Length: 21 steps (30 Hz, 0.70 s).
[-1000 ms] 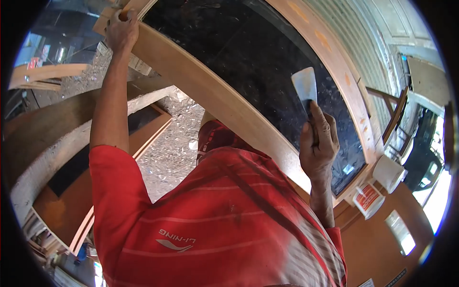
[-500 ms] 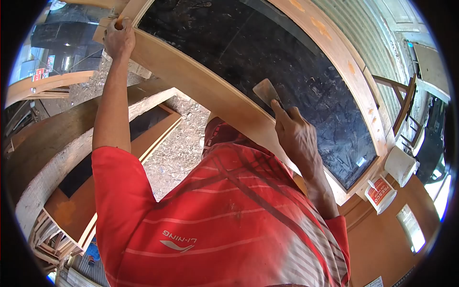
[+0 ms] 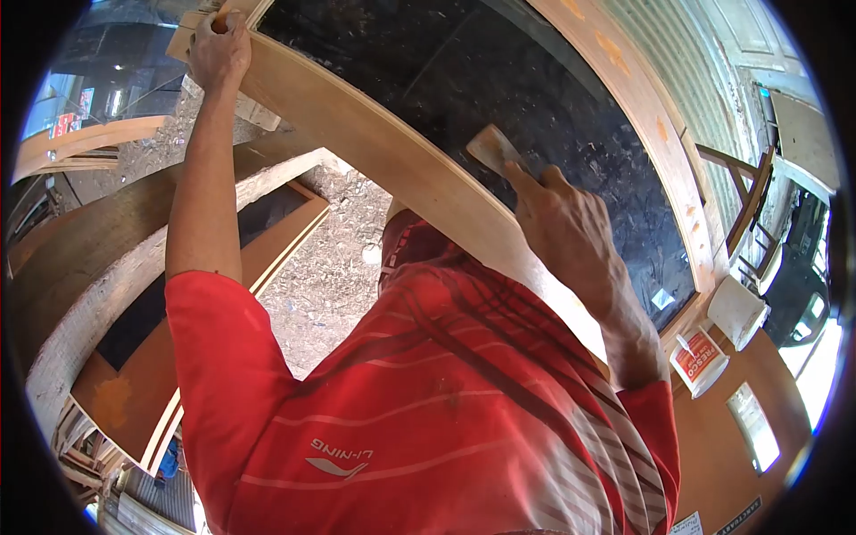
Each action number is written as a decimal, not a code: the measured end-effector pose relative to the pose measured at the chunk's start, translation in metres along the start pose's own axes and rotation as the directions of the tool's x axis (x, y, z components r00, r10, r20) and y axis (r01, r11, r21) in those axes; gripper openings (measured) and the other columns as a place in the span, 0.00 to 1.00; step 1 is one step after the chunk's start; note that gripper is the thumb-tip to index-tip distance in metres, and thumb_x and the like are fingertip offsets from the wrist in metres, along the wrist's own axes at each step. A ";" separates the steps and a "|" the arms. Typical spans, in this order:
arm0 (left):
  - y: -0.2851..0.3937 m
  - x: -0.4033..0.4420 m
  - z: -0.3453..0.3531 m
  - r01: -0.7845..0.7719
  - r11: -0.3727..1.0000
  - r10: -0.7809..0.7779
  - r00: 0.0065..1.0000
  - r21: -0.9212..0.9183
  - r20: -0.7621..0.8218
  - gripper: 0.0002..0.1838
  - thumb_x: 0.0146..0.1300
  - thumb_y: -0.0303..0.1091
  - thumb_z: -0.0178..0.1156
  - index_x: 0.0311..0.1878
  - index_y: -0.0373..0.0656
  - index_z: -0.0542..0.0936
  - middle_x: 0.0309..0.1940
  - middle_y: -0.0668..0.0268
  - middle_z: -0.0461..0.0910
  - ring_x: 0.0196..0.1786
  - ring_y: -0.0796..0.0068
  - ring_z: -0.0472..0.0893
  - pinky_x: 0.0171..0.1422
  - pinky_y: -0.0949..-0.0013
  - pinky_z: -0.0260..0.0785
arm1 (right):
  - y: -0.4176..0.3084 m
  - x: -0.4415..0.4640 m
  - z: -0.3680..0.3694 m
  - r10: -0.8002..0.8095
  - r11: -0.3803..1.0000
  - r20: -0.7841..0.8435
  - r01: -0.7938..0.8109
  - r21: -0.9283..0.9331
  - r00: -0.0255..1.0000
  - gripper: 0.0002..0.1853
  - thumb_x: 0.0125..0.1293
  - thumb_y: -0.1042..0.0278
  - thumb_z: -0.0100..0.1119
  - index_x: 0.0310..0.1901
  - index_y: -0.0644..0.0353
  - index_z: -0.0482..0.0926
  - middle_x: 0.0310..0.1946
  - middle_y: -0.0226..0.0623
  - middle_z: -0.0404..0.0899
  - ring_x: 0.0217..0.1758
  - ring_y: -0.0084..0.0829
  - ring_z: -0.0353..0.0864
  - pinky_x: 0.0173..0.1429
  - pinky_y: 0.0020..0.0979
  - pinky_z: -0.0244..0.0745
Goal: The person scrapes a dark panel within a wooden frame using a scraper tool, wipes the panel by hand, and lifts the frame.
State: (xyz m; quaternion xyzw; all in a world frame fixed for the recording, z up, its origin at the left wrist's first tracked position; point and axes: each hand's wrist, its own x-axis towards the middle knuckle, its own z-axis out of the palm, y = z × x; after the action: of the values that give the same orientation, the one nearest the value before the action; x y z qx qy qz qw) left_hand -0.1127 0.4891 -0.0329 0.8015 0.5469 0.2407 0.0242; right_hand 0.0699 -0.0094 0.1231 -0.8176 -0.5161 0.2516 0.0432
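Note:
My right hand (image 3: 571,218) is closed around a putty knife (image 3: 492,150), its flat blade pointing up and left over the dark panel (image 3: 553,107). The blade is near the inner edge of the near wooden rail (image 3: 383,147); whether it touches the wood I cannot tell. At the frame's upper left corner, my left hand (image 3: 220,55) is curled closed, with an orange-brown spot showing between thumb and fingers. What it grips is mostly hidden. Orange filler patches (image 3: 611,51) mark the far wooden rail (image 3: 637,85).
A white tub with a red label (image 3: 698,361) and another pale tub (image 3: 738,310) stand past the frame's right end. To the left lie a thick wooden slab (image 3: 98,294) and another dark-panelled wooden piece (image 3: 134,392). Corrugated sheeting (image 3: 691,89) rises behind.
My right hand has shifted slightly up and to the right, and the knife blade slightly up and left. My left hand stays at the frame's corner. The whole view has shifted a little.

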 end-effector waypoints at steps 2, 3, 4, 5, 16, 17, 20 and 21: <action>0.001 0.003 -0.005 0.044 0.997 -0.041 0.998 -0.058 0.058 0.41 0.72 0.69 0.57 0.71 0.43 0.84 0.66 0.44 0.86 0.69 0.38 0.84 0.75 0.44 0.73 | -0.001 -0.001 -0.003 0.023 1.000 0.018 -0.023 -0.009 1.000 0.22 0.75 0.70 0.61 0.68 0.57 0.83 0.42 0.52 0.84 0.39 0.54 0.91 0.43 0.53 0.86; 0.002 0.000 -0.007 0.070 0.994 -0.062 0.994 -0.087 0.092 0.41 0.72 0.69 0.57 0.72 0.43 0.84 0.66 0.44 0.86 0.69 0.38 0.84 0.76 0.44 0.73 | -0.004 0.004 -0.003 0.007 1.000 0.009 -0.007 -0.022 1.000 0.22 0.75 0.70 0.61 0.68 0.57 0.83 0.42 0.52 0.84 0.40 0.54 0.91 0.44 0.53 0.86; -0.003 -0.003 -0.003 0.062 0.996 -0.056 0.993 -0.060 0.101 0.41 0.71 0.69 0.57 0.72 0.44 0.84 0.66 0.44 0.86 0.69 0.39 0.84 0.76 0.45 0.73 | -0.007 0.003 -0.003 0.002 1.000 0.003 -0.002 -0.030 1.000 0.22 0.75 0.70 0.61 0.68 0.58 0.83 0.42 0.53 0.84 0.40 0.54 0.91 0.44 0.53 0.86; -0.011 0.001 0.003 0.050 0.998 -0.046 0.993 -0.036 0.106 0.41 0.71 0.69 0.57 0.72 0.45 0.84 0.67 0.44 0.86 0.70 0.39 0.84 0.76 0.45 0.73 | -0.007 0.002 -0.005 -0.003 1.000 0.017 0.004 -0.022 1.000 0.21 0.75 0.70 0.60 0.68 0.58 0.83 0.42 0.53 0.84 0.41 0.54 0.91 0.44 0.53 0.86; -0.005 0.005 -0.001 -0.045 0.998 0.047 0.998 -0.032 0.050 0.41 0.71 0.69 0.58 0.73 0.45 0.83 0.67 0.45 0.85 0.71 0.40 0.83 0.77 0.45 0.73 | 0.008 0.026 -0.007 0.037 0.999 -0.124 -0.033 0.039 0.992 0.20 0.76 0.68 0.61 0.67 0.53 0.85 0.42 0.52 0.86 0.40 0.57 0.92 0.43 0.55 0.87; -0.004 0.005 0.000 -0.001 1.000 0.002 0.999 -0.021 0.051 0.41 0.70 0.70 0.58 0.74 0.47 0.83 0.68 0.46 0.85 0.71 0.39 0.82 0.77 0.44 0.73 | 0.019 0.024 -0.004 0.109 0.994 -0.164 -0.109 0.007 0.980 0.19 0.77 0.68 0.59 0.66 0.49 0.86 0.41 0.53 0.88 0.39 0.58 0.91 0.43 0.56 0.86; -0.002 0.003 -0.003 0.077 0.996 -0.072 0.993 -0.051 0.097 0.41 0.70 0.71 0.58 0.74 0.49 0.82 0.67 0.46 0.85 0.70 0.39 0.82 0.77 0.43 0.73 | 0.040 0.041 -0.021 0.184 0.978 -0.183 -0.198 -0.066 0.966 0.18 0.78 0.68 0.58 0.65 0.48 0.87 0.38 0.54 0.88 0.38 0.59 0.91 0.44 0.57 0.86; 0.000 0.002 -0.004 0.083 0.994 -0.074 0.990 -0.074 0.120 0.41 0.70 0.70 0.59 0.75 0.49 0.82 0.66 0.46 0.85 0.70 0.39 0.82 0.77 0.42 0.73 | 0.045 0.051 -0.025 0.158 0.987 -0.254 -0.163 -0.001 0.954 0.17 0.78 0.67 0.56 0.63 0.49 0.89 0.36 0.57 0.87 0.39 0.60 0.91 0.45 0.58 0.86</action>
State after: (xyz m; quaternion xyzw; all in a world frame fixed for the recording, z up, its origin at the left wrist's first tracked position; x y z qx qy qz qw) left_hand -0.1140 0.4906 -0.0284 0.7905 0.5657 0.2136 0.0975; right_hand 0.1352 0.0183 0.1110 -0.8826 -0.4410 0.1421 0.0794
